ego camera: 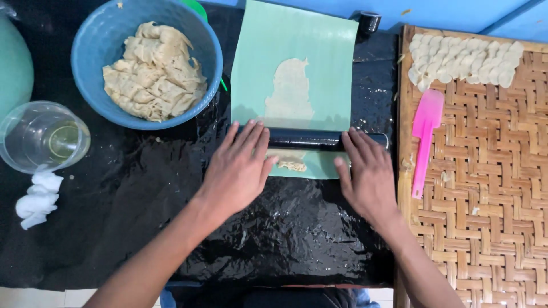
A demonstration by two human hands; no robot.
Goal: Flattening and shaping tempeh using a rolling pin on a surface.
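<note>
Head view: the left hand (238,171) and right hand (368,174) lie flat, fingers spread, on a black rolling pin (308,138) across a green sheet (297,63) with flattened dough (290,94) on the black-covered desk (297,228). A blue dough bowl (91,51) stands well left.

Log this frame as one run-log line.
left hand: flat on black roller | right hand: flat on roller | roller: across green sheet, dough flattened | blue bowl: dough strips
</note>
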